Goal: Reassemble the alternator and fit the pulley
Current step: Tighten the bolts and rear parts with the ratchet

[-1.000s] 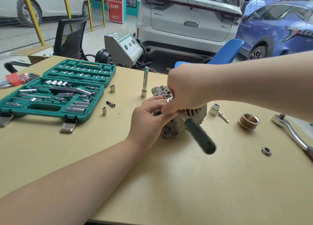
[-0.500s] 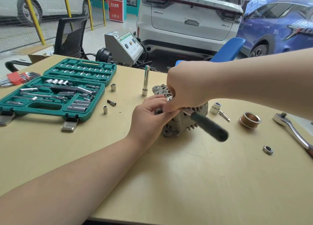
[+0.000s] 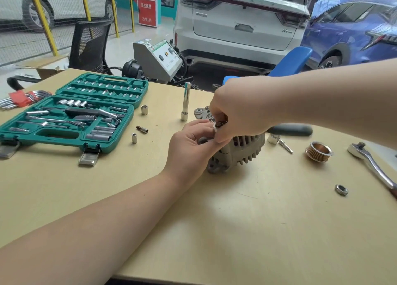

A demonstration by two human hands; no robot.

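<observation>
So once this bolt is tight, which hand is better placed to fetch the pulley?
Probably the right hand: the pulley lies on its side of the alternator, though it must first put down the ratchet. The left hand steadies the housing.

The right hand covers the top of the grey finned metal alternator and the head of the black-handled ratchet, whose handle is motion-blurred. The chrome ratchet wrench at far right is cut off by the frame edge.
</observation>
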